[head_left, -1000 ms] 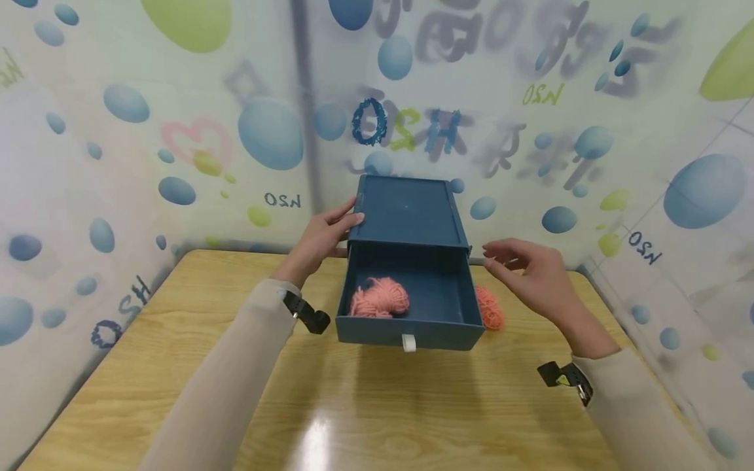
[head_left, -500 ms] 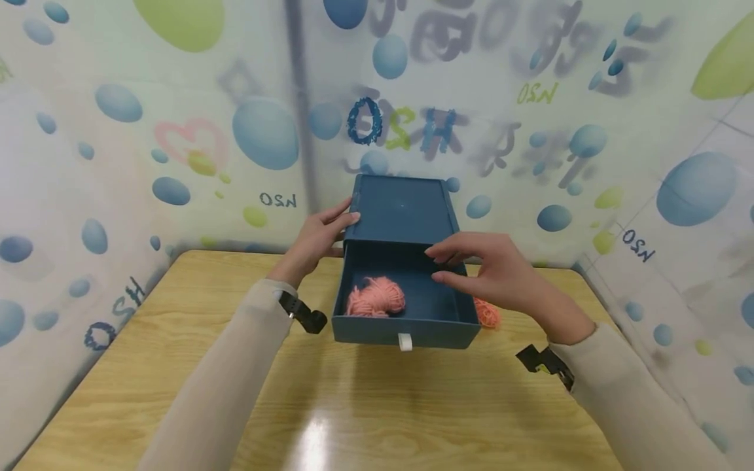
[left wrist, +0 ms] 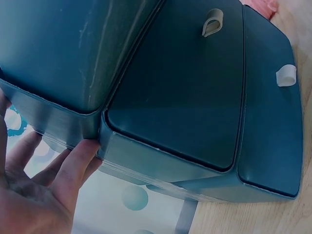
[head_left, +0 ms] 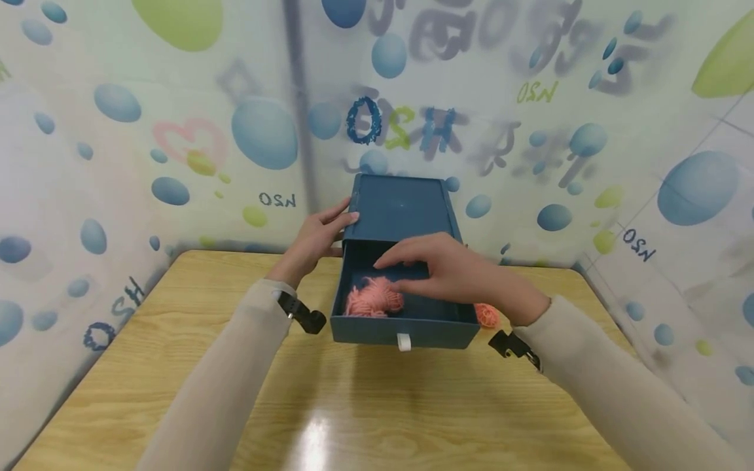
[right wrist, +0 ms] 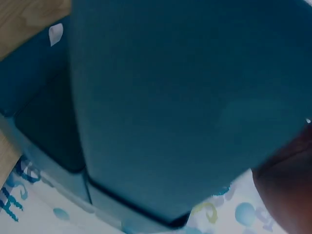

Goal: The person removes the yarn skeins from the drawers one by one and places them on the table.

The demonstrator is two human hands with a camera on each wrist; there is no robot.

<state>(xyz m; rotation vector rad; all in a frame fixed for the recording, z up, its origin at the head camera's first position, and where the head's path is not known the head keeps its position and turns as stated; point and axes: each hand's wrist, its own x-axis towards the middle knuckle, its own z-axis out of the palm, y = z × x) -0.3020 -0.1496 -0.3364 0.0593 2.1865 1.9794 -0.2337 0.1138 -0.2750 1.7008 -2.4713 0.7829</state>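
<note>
1. Hanging over the pulled-out top drawer (head_left: 438,333), the right hand (head_left: 450,265) grasps nothing: its fingers are extended, the thumb well apart from them. The thumb tip meets the right edge of the pink yarn ball (head_left: 372,301) in the head view; whether they touch, I cannot tell.
2. That ball sits inside the drawer, towards its front left corner, with loose strands sticking up.
3. Judging by its look, the yarn is light, soft and squashy, hardly slippery and safe from breaking; snagging or unravelling seems the likelier trouble.
4. Its wound body looks like the best hold, thumb and fingers on opposite sides, rather than a stray strand.
5. Touching the left side of the blue cabinet (head_left: 403,209), the left hand (head_left: 314,241) lies with its fingers loosely extended and the thumb by the top edge, not clenched.
6. The cabinet appears to be thin, stiff, smooth plastic, probably light enough to shift or tip with a drawer out, so its upper side seems a sensible place to steady it; the white tab (head_left: 404,342) suits pulling the drawer.
7. Another yarn ball (head_left: 487,316), partly hidden behind the drawer's right side, should handle just as softly.
</note>
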